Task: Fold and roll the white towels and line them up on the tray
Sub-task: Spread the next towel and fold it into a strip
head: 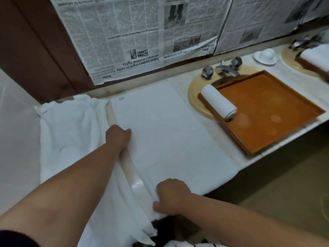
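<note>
Head view: a flat white terry towel [169, 136] lies spread lengthwise on the pale marble surface [225, 139], and both hands are working its left side. The left hand [118, 138] sits partway up the long edge, grip closed on the cloth. The right hand [171, 196] has its grip pinched round the near corner, likely to carry that edge across and halve the width before rolling. One rolled white towel [219, 102] lies at the left end of the orange-brown wooden tray [276, 111], leaving room for a row beside it. The tray bridges a beige oval sink [194, 100] below a chrome tap [226, 69]. A heap of loose white towels [71, 125] waits at the left. Newspaper sheets [133, 32] cover the wall behind, and a white cup and saucer [266, 55] stands farther along.
</note>
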